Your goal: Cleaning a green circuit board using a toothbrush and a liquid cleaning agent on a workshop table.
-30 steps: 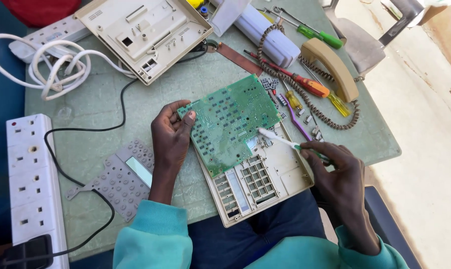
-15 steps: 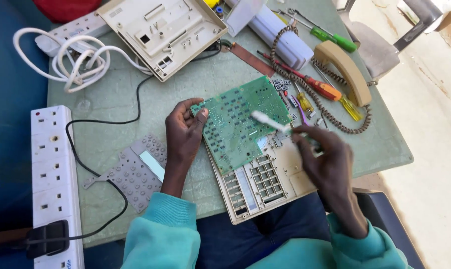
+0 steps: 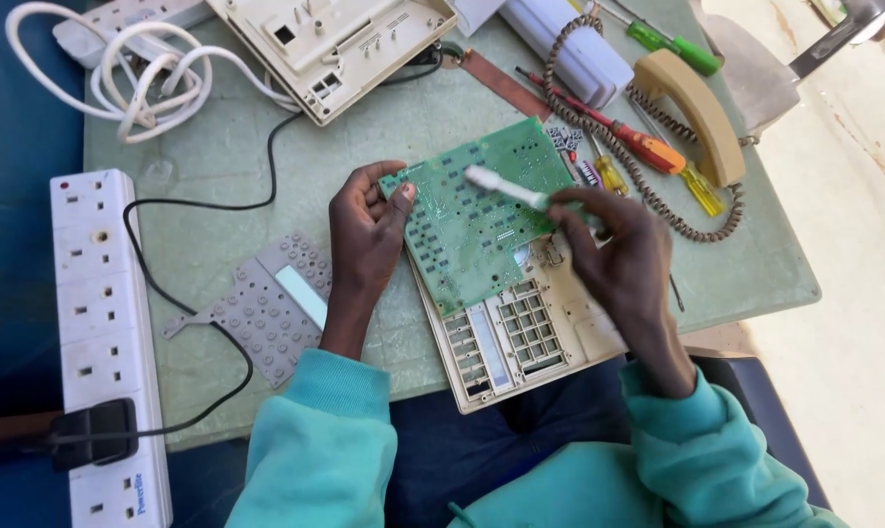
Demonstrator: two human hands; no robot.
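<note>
Green circuit board (image 3: pixel 472 210) tilted up off beige phone casing (image 3: pixel 521 332), left hand (image 3: pixel 364 240) pinching its left edge, thumb on top, so face stays steady. Right hand (image 3: pixel 614 259) fingers closed round white toothbrush (image 3: pixel 506 189), bristle head beyond fingertips resting on board. Grey keypad membrane (image 3: pixel 257 313) lies left of left hand on tabletop (image 3: pixel 218 196). Screwdrivers (image 3: pixel 648 152) beyond right fingers.

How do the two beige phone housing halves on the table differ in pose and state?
The near housing lies by the table edge, partly under the green circuit board, showing open button grids. The far housing lies at the back, uncovered, showing screw posts. Both are beige plastic, angled, emptied.
</note>
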